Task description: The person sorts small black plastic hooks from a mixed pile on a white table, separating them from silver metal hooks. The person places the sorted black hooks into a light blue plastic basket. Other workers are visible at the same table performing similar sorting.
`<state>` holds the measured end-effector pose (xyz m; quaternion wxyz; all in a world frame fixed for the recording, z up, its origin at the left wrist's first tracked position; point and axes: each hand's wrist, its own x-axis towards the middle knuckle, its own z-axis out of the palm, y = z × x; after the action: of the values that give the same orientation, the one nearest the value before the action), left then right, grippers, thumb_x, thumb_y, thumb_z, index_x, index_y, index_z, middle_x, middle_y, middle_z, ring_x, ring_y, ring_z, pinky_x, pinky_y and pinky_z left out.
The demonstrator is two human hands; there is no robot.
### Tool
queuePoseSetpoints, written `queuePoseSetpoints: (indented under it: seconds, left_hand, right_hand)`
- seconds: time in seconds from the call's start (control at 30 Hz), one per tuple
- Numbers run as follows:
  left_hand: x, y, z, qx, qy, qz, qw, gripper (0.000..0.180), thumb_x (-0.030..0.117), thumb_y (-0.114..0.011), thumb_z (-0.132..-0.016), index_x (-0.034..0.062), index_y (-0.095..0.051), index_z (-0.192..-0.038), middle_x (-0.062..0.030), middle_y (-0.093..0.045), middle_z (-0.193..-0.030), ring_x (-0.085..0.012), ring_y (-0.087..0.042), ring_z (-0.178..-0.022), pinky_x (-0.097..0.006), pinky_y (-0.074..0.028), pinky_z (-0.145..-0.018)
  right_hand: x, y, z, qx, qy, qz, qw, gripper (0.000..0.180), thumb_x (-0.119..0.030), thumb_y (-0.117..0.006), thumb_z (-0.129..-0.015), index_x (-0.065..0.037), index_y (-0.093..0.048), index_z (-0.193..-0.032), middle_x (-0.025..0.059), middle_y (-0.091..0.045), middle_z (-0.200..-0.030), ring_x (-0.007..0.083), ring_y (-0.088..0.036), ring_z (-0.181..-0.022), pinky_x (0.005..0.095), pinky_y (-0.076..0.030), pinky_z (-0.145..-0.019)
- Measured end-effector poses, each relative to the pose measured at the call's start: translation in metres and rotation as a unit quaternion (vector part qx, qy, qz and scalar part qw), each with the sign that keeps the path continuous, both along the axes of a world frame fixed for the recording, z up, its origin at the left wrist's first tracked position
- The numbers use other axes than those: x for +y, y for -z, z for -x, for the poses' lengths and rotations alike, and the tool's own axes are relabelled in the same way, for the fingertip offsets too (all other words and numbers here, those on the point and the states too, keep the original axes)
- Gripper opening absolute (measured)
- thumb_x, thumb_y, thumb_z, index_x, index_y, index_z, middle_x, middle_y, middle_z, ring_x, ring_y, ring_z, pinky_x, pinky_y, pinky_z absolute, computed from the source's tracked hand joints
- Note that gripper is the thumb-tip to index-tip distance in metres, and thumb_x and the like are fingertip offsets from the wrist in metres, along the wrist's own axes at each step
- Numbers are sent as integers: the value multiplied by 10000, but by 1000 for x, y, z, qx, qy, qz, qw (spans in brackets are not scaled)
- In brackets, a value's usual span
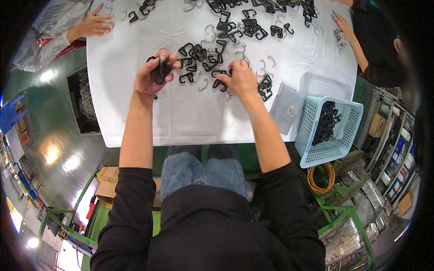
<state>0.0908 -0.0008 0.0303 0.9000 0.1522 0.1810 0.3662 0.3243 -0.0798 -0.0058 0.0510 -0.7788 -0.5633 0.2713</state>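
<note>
My left hand is closed around a black plastic buckle, held upright just above the white table. My right hand lies fingers-down on a cluster of black buckles and thin silver wire hooks scattered in front of me; its fingertips pinch at a black piece, but what it grips is hidden under the fingers. More black buckles and wire hooks spread toward the far side of the table.
A light blue plastic basket holding black buckles hangs off the table's right edge, beside a clear plastic bag. Another person's hand rests at the far left corner; a second person's hand works at the far right. Cardboard boxes sit on the floor.
</note>
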Motion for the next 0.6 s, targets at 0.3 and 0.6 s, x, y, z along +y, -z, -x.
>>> queuePoseSetpoints:
  seconds: [0.3,0.6]
  left_hand:
    - [-10,15,47,342,-32,39,938,273,335,-547,-877,63,-543,-901,43,-406,-631,-44,-339,-533,-197,-269,-429]
    - [-43,34,45,820,65,-255,508,477,361,-694,-718,84,-493,-1050,-135,-643,-776,-297,-616,-763,-383,-458,-662]
  right_hand:
    - [-7,-28,-30,464,114,144,867,250,-251,-724,-695,-46,-591,-746,-4,-565,-656,81,-492,-590,204,-359,-496]
    - [24,-21,32,382,-65,120,914,226,-144,-668,-734,-44,-553,-901,23,-613,-798,136,-602,-706,254,-421,-498]
